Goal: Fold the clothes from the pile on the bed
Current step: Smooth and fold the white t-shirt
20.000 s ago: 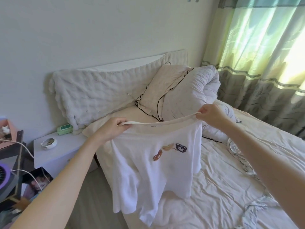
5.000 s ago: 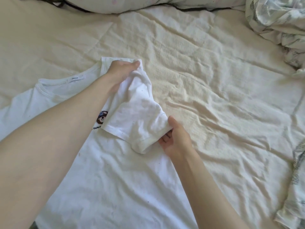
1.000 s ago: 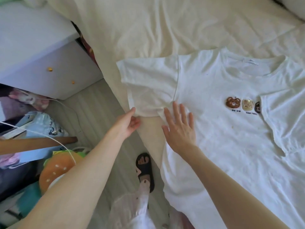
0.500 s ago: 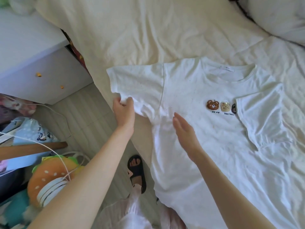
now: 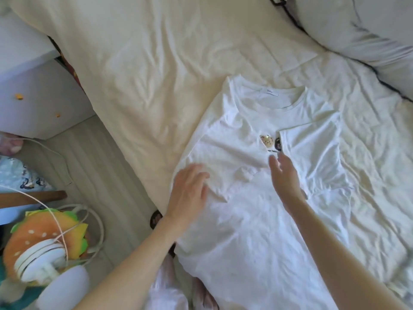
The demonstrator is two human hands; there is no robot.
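A white T-shirt [image 5: 252,220] with small bear patches lies face up on the cream bed sheet [image 5: 167,63], collar towards the pillows. Both sleeves are folded inward over the chest; the right sleeve [image 5: 312,151] partly covers the patches. My left hand [image 5: 190,193] lies flat with straight fingers on the folded left sleeve at the shirt's left edge. My right hand [image 5: 283,177] hovers open over the middle of the chest, just below the patches. Neither hand holds any cloth.
A white pillow with dark piping [image 5: 357,30] lies at the top right. Left of the bed are a white nightstand [image 5: 33,90], a burger-shaped plush [image 5: 47,231] with white headphones and cables, and a wooden floor [image 5: 96,164]. The bed edge runs diagonally by my left arm.
My left hand has carried the left sleeve inward over the chest and let it go, now lying flat on it. My right hand moved up towards the patches.
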